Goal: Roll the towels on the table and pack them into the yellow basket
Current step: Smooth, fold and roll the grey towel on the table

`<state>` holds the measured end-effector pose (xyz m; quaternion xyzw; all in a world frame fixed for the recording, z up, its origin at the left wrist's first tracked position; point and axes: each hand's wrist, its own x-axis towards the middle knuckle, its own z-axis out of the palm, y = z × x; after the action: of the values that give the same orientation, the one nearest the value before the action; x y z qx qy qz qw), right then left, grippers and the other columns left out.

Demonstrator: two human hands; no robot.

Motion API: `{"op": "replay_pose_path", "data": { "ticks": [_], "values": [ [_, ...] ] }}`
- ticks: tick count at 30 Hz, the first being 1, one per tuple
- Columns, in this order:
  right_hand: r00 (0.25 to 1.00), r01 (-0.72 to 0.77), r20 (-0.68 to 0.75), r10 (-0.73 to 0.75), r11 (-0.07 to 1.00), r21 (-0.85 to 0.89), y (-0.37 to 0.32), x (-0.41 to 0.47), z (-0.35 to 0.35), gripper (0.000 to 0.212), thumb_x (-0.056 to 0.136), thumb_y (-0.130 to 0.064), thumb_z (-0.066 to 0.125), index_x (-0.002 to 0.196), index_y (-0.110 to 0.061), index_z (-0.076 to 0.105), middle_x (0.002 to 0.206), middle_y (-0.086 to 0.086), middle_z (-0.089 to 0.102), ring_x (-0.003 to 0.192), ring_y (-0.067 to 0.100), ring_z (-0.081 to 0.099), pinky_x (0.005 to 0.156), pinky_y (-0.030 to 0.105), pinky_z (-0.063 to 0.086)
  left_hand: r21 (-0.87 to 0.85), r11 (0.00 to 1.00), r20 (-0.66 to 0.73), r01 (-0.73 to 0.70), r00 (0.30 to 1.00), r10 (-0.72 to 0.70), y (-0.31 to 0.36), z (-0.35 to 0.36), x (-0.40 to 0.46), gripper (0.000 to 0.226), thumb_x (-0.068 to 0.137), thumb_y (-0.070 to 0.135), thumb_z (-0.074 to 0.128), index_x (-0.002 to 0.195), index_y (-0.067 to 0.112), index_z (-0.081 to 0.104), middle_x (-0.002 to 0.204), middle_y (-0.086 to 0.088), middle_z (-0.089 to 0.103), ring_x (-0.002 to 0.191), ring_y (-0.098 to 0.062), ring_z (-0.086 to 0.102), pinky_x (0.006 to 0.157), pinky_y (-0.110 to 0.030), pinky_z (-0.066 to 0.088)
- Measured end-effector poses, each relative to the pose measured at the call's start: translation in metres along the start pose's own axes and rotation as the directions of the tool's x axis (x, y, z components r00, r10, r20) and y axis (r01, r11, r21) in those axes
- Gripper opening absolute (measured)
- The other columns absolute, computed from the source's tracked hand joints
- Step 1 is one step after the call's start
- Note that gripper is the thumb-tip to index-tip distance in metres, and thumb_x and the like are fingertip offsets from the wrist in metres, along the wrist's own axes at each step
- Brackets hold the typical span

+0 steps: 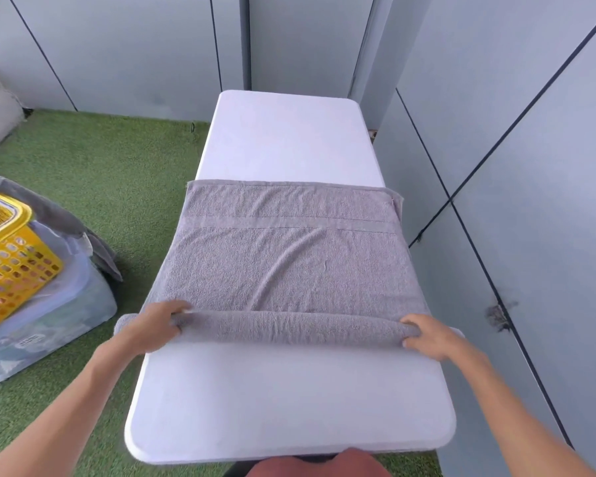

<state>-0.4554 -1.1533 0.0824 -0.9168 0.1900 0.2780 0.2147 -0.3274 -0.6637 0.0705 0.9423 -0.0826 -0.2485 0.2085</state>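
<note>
A grey towel (pixel 289 256) lies spread across the middle of the white table (pixel 289 394), its near edge rolled into a low tube that spans the table's width. My left hand (pixel 155 327) grips the left end of the roll, fingers curled over it. At the right end, my right hand (pixel 427 335) grips the roll the same way. The yellow basket (pixel 12 266) stands on the floor to the left, partly cut off by the frame edge.
The basket sits on a clear plastic storage box (pixel 49 332), with another grey towel (pixel 93 242) draped behind it. Green artificial grass (pixel 117 160) covers the floor. Grey wall panels (pixel 530 166) close in at the right and back.
</note>
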Motion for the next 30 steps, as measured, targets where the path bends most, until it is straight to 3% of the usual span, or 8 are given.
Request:
{"op": "replay_pose_path", "data": {
  "ticks": [5, 9, 13, 17, 23, 25, 27, 30],
  "values": [
    [0.828, 0.141, -0.538, -0.158, 0.987, -0.073, -0.001, -0.008, 0.028, 0.039, 0.090, -0.025, 0.062, 0.128, -0.023, 0.056, 0.136, 0.005, 0.044, 0.135, 0.025, 0.035, 0.108, 0.033, 0.024, 0.222, 0.964, -0.496, -0.144, 0.835, 0.239, -0.003, 0.033, -0.013, 0.028, 0.086, 0.002, 0.055, 0.111, 0.010, 0.064, 0.108, -0.010, 0.060, 0.096, -0.037, 0.057, 0.093, -0.049, 0.040],
    [0.899, 0.072, -0.404, -0.171, 0.966, -0.248, 0.005, -0.010, 0.052, 0.070, 0.087, -0.048, 0.059, 0.148, -0.026, 0.031, 0.150, -0.002, 0.031, 0.142, 0.022, 0.020, 0.115, 0.043, 0.016, 0.254, 0.936, -0.349, -0.245, 0.879, 0.324, -0.010, 0.063, -0.017, 0.050, 0.090, 0.029, 0.039, 0.133, 0.006, 0.050, 0.128, -0.011, 0.050, 0.122, -0.034, 0.047, 0.101, -0.055, 0.034],
    [0.904, 0.015, -0.407, -0.134, 0.959, -0.283, -0.002, 0.004, 0.039, 0.065, 0.084, -0.043, 0.064, 0.142, -0.027, 0.038, 0.137, -0.003, 0.045, 0.131, 0.022, 0.038, 0.108, 0.043, 0.028, 0.292, 0.913, -0.206, -0.284, 0.914, 0.350, -0.018, 0.054, 0.001, 0.077, 0.074, 0.027, 0.079, 0.139, 0.007, 0.044, 0.130, -0.012, 0.050, 0.125, -0.037, 0.047, 0.104, -0.055, 0.031],
    [0.907, -0.031, -0.410, -0.099, 0.954, -0.299, -0.012, 0.003, 0.034, 0.045, 0.088, -0.037, 0.061, 0.131, -0.028, 0.048, 0.123, -0.006, 0.051, 0.124, 0.018, 0.043, 0.096, 0.040, 0.035, 0.255, 0.940, -0.190, -0.224, 0.942, 0.276, -0.013, 0.038, 0.004, 0.060, 0.068, -0.008, 0.073, 0.125, 0.007, 0.060, 0.107, -0.009, 0.063, 0.100, -0.037, 0.060, 0.092, -0.042, 0.041],
    [0.996, -0.010, -0.091, -0.010, 0.976, -0.217, 0.010, -0.002, 0.020, 0.044, 0.084, -0.046, 0.063, 0.124, -0.034, 0.052, 0.124, -0.010, 0.052, 0.122, 0.014, 0.047, 0.092, 0.036, 0.042, 0.157, 0.976, 0.225, -0.154, 0.967, 0.117, 0.000, 0.000, 0.000, 0.056, 0.087, 0.009, 0.063, 0.139, 0.021, 0.046, 0.137, 0.002, 0.052, 0.128, -0.016, 0.046, 0.100, -0.020, 0.031],
    [0.999, -0.010, -0.033, 0.009, 1.000, -0.019, 0.016, -0.001, 0.013, 0.042, 0.074, -0.047, 0.071, 0.113, -0.040, 0.057, 0.121, -0.013, 0.057, 0.116, 0.010, 0.054, 0.094, 0.033, 0.044, 0.052, 0.990, 0.100, -0.129, 0.987, 0.123, -0.006, 0.002, -0.003, 0.055, 0.086, 0.006, 0.064, 0.137, 0.021, 0.049, 0.136, -0.001, 0.052, 0.126, -0.022, 0.048, 0.103, -0.027, 0.032],
    [0.970, 0.109, -0.235, -0.069, 0.980, 0.164, 0.016, -0.001, 0.018, 0.039, 0.077, -0.034, 0.072, 0.114, -0.036, 0.059, 0.121, -0.008, 0.059, 0.116, 0.015, 0.056, 0.099, 0.036, 0.043, -0.017, 0.990, -0.200, -0.141, 0.970, 0.135, -0.008, 0.013, -0.010, 0.048, 0.085, 0.003, 0.062, 0.130, 0.020, 0.056, 0.128, -0.005, 0.057, 0.116, -0.031, 0.054, 0.100, -0.040, 0.038],
    [0.823, 0.199, -0.549, -0.149, 0.979, 0.034, 0.004, -0.009, 0.043, 0.037, 0.089, -0.029, 0.062, 0.126, -0.026, 0.056, 0.128, -0.004, 0.054, 0.125, 0.022, 0.048, 0.108, 0.044, 0.032, 0.134, 0.972, -0.432, -0.195, 0.871, 0.234, -0.008, 0.047, -0.023, 0.038, 0.090, 0.026, 0.050, 0.126, 0.015, 0.058, 0.123, -0.006, 0.057, 0.113, -0.033, 0.055, 0.099, -0.046, 0.038]
  ]
}}
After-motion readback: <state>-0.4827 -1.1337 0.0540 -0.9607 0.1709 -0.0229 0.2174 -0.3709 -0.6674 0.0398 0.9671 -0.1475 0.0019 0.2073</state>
